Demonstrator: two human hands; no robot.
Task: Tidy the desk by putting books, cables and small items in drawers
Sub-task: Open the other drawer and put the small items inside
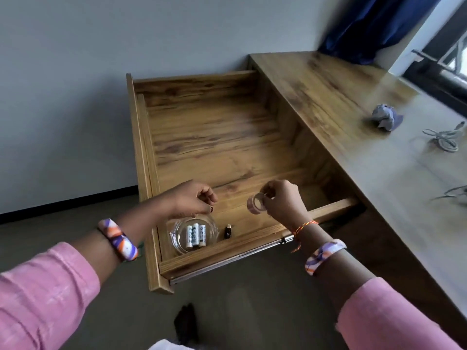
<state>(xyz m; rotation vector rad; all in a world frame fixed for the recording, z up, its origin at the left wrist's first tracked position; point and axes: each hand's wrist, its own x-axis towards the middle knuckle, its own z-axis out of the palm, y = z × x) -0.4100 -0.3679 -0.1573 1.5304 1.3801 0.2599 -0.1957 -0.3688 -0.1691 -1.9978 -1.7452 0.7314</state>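
A wide wooden drawer (222, 137) is pulled fully out of the desk (374, 152). In its near left corner a clear glass bowl (177, 231) holds three white batteries (195, 234). A small black adapter (228, 231) lies just right of the bowl. My right hand (281, 198) pinches a small pinkish roll of tape (255, 203) above the drawer's front part. My left hand (192, 198) hovers over the bowl with curled fingers and holds nothing that I can make out.
On the desk top lie a crumpled bluish paper ball (386, 117) and two grey cables (444, 138) (454, 194) near the right edge. A blue curtain (374, 24) hangs at the back by the window. A dark object (185, 322) sits on the floor below.
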